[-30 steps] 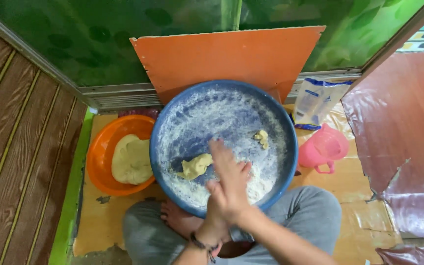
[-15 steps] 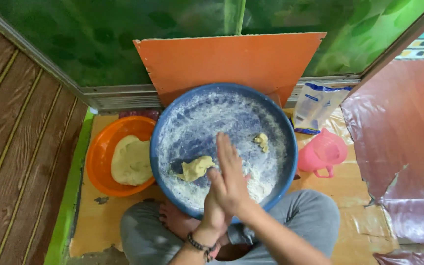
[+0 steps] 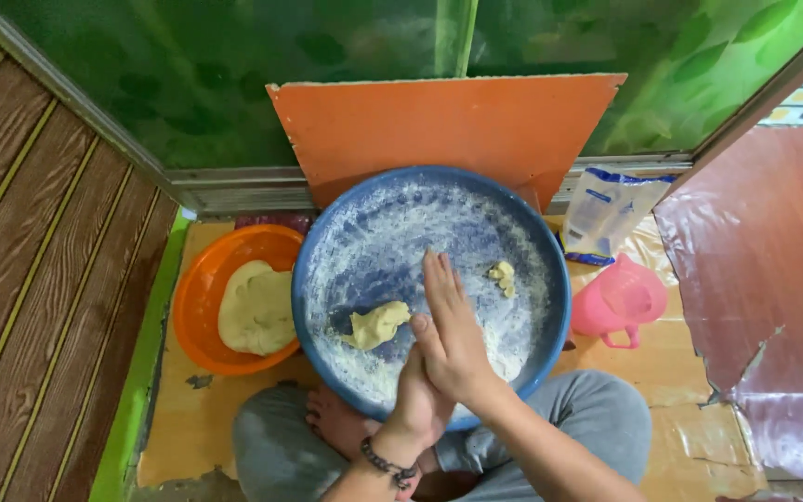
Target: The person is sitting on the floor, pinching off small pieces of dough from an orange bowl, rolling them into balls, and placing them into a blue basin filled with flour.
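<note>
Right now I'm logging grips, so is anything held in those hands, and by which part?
Cannot be told: the right hand lies palm-to-palm over the left hand above the blue basin, hiding whatever might sit between them.

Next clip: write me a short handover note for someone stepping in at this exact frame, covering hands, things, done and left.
Left hand and right hand: pressed palm to palm over the blue basin; whether dough sits between them cannot be seen.
Floured basin holds a dough lump and smaller dough bits.
Orange bowl on the left holds a big dough mass. Pink jug and flour bag on the right.
Done: basin floured, lump pulled off.
Left: the lump is unshaped.
</note>
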